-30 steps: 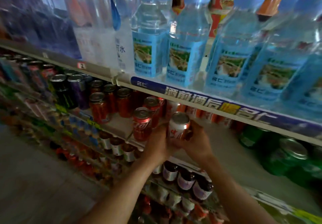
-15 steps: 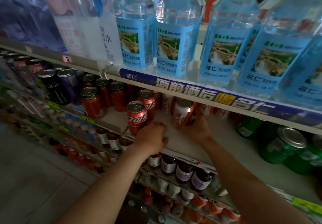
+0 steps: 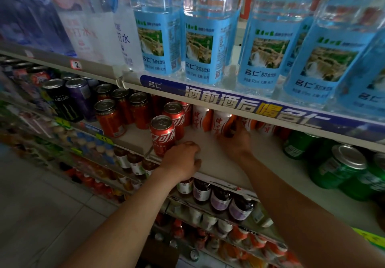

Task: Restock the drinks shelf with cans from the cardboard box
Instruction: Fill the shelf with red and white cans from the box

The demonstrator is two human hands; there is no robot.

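Note:
On the white drinks shelf (image 3: pixel 220 163) a row of white-and-orange cans (image 3: pixel 201 117) stands at the back, under the shelf above. My right hand (image 3: pixel 236 142) reaches in and grips one white-and-orange can (image 3: pixel 220 123) that stands on the shelf in that row. My left hand (image 3: pixel 183 161) rests on the shelf's front edge with its fingers curled and holds nothing. Two red cola cans (image 3: pixel 162 134) stand just left of it. A brown cardboard edge (image 3: pixel 160 253), perhaps the box, shows at the bottom between my arms.
Orange-red cans (image 3: pixel 109 117) and dark energy-drink cans (image 3: pixel 62 99) fill the shelf to the left, green cans (image 3: pixel 341 167) the right. Blue-labelled water bottles (image 3: pixel 200 44) stand on the shelf above, whose front rail (image 3: pixel 239 101) overhangs the back row. Small bottles (image 3: pixel 220 199) line the shelf below.
My right hand has carried the white-and-orange can from the shelf's front deep into the back row. My left hand let go of it and came down onto the shelf edge.

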